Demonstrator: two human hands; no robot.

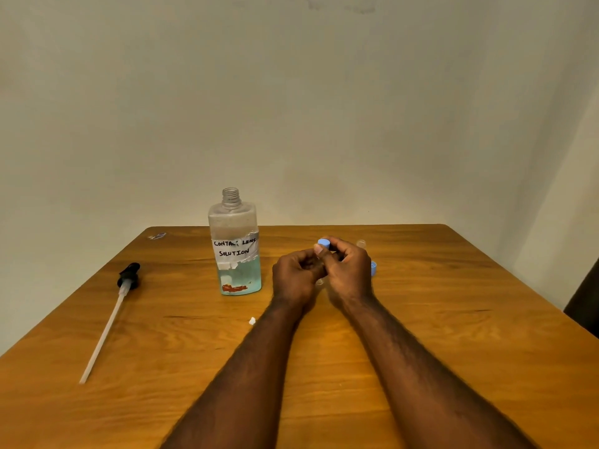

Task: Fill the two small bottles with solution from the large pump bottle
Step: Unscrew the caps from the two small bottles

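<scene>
The large clear bottle [235, 251], labelled "contact lens solution", stands open-necked at the table's middle, holding pale blue liquid low down. Its black pump head with a long white tube [110, 315] lies to the left. My left hand [296, 277] grips a small clear bottle, almost wholly hidden by the fingers. My right hand [348, 270] pinches the blue cap [324, 243] on top of that bottle. A second small clear bottle [361, 244] stands uncapped behind my right hand, and another blue cap [373, 268] lies at the hand's right side.
The wooden table [453, 319] stands against a pale wall. A small white scrap [252, 320] lies near my left forearm. A bit of clear wrapper [157, 235] sits at the far left corner. Something dark [586, 306] stands past the right edge.
</scene>
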